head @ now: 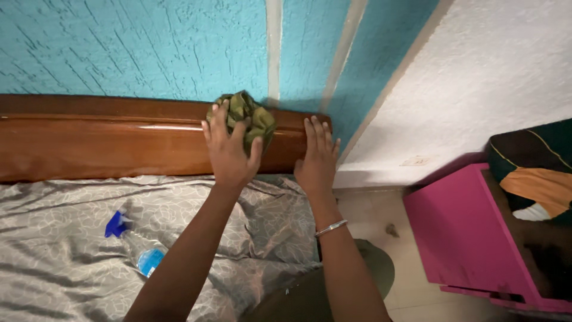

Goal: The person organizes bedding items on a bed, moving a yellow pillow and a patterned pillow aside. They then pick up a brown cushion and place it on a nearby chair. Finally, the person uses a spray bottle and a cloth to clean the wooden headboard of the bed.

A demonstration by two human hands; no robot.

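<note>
On the glossy wooden headboard (pixel 107 140), against the turquoise wall (pixel 131 48), my left hand (pixel 229 152) presses a crumpled green cloth (pixel 247 116), fingers spread over it, cloth bulging above the fingertips. My right hand (pixel 317 158) lies flat and open just beside it, holding nothing. A spray bottle (pixel 136 244) lies on the grey bedsheet (pixel 59 238), well apart.

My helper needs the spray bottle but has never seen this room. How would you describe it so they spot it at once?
Start at the glossy wooden headboard against the turquoise wall. Below it lies the grey patterned bedsheet, and on it, left of the person's left forearm, lies the spray bottle. It is clear plastic with a blue trigger head, the only loose item on the sheet.
</note>
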